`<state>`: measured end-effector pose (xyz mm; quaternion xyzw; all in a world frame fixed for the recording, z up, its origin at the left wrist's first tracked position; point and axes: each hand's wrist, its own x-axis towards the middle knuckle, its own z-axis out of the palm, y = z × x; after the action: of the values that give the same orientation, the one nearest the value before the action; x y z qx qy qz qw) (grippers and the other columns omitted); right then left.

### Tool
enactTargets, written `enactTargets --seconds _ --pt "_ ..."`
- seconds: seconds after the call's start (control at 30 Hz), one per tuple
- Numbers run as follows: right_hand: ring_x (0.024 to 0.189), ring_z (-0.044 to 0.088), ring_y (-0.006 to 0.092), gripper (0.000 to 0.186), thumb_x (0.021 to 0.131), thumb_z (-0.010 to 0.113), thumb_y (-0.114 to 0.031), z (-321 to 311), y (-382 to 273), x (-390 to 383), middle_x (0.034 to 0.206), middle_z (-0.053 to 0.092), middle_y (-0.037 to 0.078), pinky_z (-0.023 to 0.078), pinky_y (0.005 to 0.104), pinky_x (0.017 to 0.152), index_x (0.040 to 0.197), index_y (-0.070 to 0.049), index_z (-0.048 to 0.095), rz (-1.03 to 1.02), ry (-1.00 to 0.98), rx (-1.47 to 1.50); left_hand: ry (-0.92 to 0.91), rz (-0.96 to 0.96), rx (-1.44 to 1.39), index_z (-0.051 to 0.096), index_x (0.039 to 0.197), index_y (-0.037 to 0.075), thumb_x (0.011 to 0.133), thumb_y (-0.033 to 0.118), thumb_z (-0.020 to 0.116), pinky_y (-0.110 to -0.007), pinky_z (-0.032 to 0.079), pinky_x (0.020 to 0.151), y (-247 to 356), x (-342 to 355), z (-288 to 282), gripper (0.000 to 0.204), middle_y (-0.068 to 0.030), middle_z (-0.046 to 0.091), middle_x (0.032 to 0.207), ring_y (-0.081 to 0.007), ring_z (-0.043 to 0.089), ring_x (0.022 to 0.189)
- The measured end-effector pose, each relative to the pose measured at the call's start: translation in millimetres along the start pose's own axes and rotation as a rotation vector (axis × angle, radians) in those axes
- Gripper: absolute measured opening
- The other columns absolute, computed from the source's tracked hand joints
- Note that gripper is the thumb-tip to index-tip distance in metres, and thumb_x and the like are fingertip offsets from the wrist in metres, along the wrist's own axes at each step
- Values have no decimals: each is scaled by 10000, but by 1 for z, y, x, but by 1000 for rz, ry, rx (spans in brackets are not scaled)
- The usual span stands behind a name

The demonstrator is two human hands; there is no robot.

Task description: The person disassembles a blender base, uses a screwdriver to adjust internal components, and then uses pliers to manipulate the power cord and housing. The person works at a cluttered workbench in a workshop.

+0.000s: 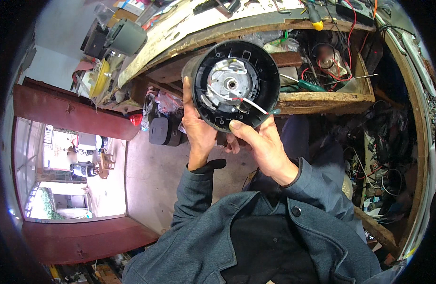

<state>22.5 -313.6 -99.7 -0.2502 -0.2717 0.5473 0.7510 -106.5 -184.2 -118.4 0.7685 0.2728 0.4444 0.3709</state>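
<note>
I hold a round black plastic housing up in front of me, its open end facing the camera. Inside sits a silver metal round plate with a ring at its middle, metal brackets and short white wires running toward the lower right. My left hand is closed on the housing's left side, fingers partly hidden behind it. My right hand grips its lower right, thumb on the rim. Behind the housing stands a wooden bench with an open drawer of tools, bags and red cables.
A cluttered benchtop runs above, with a yellow-handled screwdriver and a grey container at left. A black appliance stands on the floor. Tangled wires fill a right-hand shelf. An open red doorway is at left.
</note>
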Motion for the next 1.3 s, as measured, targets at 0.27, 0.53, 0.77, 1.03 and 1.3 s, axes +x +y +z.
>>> enactTargets --seconds 0.27,0.53,0.77,1.03,1.3 --pt "639 619 143 200 1002 655 -143 0 0 1 798 655 81 577 311 631 1101 24 610 4 -29 -52 -8 19 -52 254 1656 188 926 -23 724 -380 461 1146 -8 -2 -2 893 -94 528 1519 -186 572 1298" --pt "638 620 98 178 1001 684 -171 7 -1 3 797 666 39 517 255 579 974 5 675 -21 -6 6 85 -23 179 284 1641 134 830 58 814 -321 518 1011 2 2 -5 971 -100 687 1339 -161 670 1127" --pt "628 636 125 231 1031 650 -223 2 -1 8 767 660 52 536 270 593 995 5 650 -54 -58 -140 62 -19 226 288 1639 116 813 55 825 -315 507 1030 7 10 -6 988 -112 654 1395 -161 646 1179" --pt "627 622 109 325 1026 658 -278 5 -4 8 742 647 40 509 267 585 872 8 669 -52 -27 -117 51 -45 139 271 1644 107 848 -16 799 -319 465 1098 12 11 -2 963 -101 592 1473 -167 600 1260" --pt "648 649 142 206 1030 636 -194 0 -1 7 796 670 70 560 278 610 1065 10 634 -35 -68 -105 59 7 185 268 1646 112 847 -22 802 -325 470 1099 10 9 -2 970 -102 598 1469 -165 604 1257"
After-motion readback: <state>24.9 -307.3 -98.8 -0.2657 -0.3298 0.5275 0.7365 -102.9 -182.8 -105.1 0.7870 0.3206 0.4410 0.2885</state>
